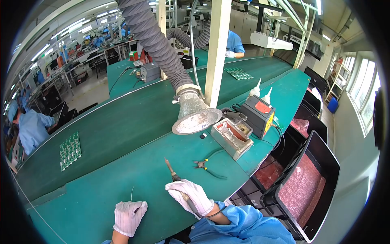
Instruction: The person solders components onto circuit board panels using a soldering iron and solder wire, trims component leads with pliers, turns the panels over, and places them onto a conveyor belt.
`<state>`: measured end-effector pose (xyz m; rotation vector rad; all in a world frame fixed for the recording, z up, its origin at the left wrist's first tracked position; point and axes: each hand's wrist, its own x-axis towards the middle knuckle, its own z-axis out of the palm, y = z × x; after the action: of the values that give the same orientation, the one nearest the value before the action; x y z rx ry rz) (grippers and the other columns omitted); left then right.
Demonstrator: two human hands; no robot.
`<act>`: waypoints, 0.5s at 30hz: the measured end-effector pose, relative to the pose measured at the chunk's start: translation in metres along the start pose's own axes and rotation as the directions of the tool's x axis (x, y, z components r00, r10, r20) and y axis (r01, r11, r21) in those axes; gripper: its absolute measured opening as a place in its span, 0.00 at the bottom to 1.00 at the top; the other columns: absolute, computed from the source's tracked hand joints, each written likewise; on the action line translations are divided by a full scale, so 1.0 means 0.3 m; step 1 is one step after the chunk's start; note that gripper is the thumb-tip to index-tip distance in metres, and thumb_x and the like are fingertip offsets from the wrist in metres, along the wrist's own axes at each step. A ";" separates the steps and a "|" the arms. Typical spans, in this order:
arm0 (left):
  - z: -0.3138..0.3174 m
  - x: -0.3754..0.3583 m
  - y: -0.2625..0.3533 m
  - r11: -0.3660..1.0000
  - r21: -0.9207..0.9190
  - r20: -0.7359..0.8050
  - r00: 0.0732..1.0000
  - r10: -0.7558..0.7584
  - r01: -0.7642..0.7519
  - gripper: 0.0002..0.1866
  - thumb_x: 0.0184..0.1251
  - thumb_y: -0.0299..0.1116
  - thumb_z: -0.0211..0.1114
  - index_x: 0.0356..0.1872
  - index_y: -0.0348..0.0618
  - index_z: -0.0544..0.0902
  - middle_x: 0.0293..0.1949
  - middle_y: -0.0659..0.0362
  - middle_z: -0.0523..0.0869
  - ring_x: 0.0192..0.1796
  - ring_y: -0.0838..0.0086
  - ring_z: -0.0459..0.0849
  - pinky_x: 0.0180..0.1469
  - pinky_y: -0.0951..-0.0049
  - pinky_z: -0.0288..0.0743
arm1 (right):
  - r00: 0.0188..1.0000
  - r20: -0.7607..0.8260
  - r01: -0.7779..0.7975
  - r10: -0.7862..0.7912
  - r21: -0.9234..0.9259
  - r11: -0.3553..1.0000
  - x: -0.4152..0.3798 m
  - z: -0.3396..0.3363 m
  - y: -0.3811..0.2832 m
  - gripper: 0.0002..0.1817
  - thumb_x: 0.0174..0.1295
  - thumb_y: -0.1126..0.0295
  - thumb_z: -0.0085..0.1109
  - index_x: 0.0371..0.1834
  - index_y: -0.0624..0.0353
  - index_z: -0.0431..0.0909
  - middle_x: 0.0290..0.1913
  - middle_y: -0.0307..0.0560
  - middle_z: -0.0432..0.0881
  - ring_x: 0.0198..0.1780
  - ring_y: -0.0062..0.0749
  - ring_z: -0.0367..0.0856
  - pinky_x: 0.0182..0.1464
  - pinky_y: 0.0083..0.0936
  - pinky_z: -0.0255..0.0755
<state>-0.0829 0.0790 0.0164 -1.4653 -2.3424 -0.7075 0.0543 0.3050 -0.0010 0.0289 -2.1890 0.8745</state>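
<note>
My right hand (190, 197), in a white striped glove, is wrapped round a soldering iron (172, 171), whose tip points up and away over the green bench. My left hand (129, 217), gloved the same way, is closed near the front edge with a thin solder wire (132, 192) sticking up from it. Beyond my right hand lie cutting pliers (200, 164) with green handles spread. The grey funnel (196, 118) of an extraction hose hangs over the bench. Behind the pliers stands an open metal box (232, 140) beside a dark soldering station (256, 116).
Green circuit boards (70, 150) lie on the conveyor belt (122, 126), with another panel (239, 73) farther along. White dropper bottles (255, 89) stand behind the station. Black bins (304, 187) holding pink bubble wrap line the right side. A white post (218, 53) rises mid-view. Co-workers in blue sit beyond.
</note>
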 end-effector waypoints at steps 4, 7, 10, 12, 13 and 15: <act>0.008 -0.005 0.005 0.999 -0.017 -0.011 0.999 -0.036 0.036 0.12 0.64 0.35 0.73 0.22 0.46 0.83 0.17 0.59 0.80 0.22 0.61 0.80 0.32 0.61 0.71 | 1.000 -0.004 -0.018 0.018 0.010 1.000 0.009 0.008 0.001 0.17 0.68 0.68 0.66 0.59 0.50 0.78 0.47 0.46 0.86 0.44 0.46 0.87 0.46 0.36 0.81; 0.004 0.001 0.013 0.999 -0.021 -0.007 0.999 -0.046 0.046 0.11 0.64 0.34 0.72 0.22 0.46 0.83 0.17 0.58 0.80 0.22 0.60 0.80 0.32 0.61 0.71 | 0.999 -0.038 -0.024 0.023 -0.020 1.000 0.040 0.011 -0.024 0.16 0.67 0.64 0.71 0.53 0.51 0.77 0.44 0.49 0.86 0.40 0.49 0.88 0.41 0.38 0.82; 0.005 0.001 0.018 0.998 -0.018 -0.004 0.998 -0.063 0.063 0.12 0.63 0.34 0.72 0.21 0.45 0.83 0.17 0.58 0.80 0.22 0.60 0.79 0.32 0.61 0.71 | 0.998 0.026 -0.048 0.049 -0.024 0.999 0.033 0.011 -0.015 0.16 0.67 0.64 0.70 0.54 0.51 0.77 0.44 0.50 0.86 0.41 0.50 0.88 0.41 0.38 0.82; 0.011 -0.004 0.013 0.998 -0.014 -0.009 0.998 -0.069 0.069 0.12 0.63 0.34 0.72 0.21 0.45 0.83 0.17 0.58 0.80 0.22 0.59 0.79 0.32 0.61 0.71 | 0.996 0.060 -0.060 0.060 -0.002 0.998 0.022 0.011 -0.001 0.15 0.69 0.65 0.67 0.55 0.52 0.77 0.46 0.52 0.86 0.43 0.53 0.87 0.43 0.40 0.82; 0.013 -0.005 0.012 0.998 -0.016 -0.013 0.998 -0.065 0.065 0.12 0.63 0.34 0.72 0.21 0.45 0.83 0.17 0.58 0.80 0.22 0.59 0.79 0.32 0.60 0.71 | 0.996 0.066 -0.054 0.054 0.006 0.999 0.019 0.011 0.005 0.15 0.69 0.65 0.67 0.55 0.52 0.77 0.47 0.53 0.86 0.43 0.54 0.87 0.44 0.40 0.81; 0.014 -0.006 0.010 0.998 -0.015 -0.023 0.998 -0.062 0.061 0.12 0.63 0.34 0.72 0.21 0.45 0.83 0.17 0.57 0.80 0.22 0.59 0.79 0.32 0.60 0.71 | 0.997 0.070 -0.045 0.044 0.015 0.999 0.018 0.012 0.007 0.15 0.69 0.66 0.66 0.56 0.52 0.77 0.48 0.54 0.85 0.45 0.54 0.87 0.46 0.41 0.81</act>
<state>-0.0793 0.0810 0.0126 -1.3887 -2.3788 -0.7540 0.0475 0.3058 -0.0001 0.0186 -2.2553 0.9294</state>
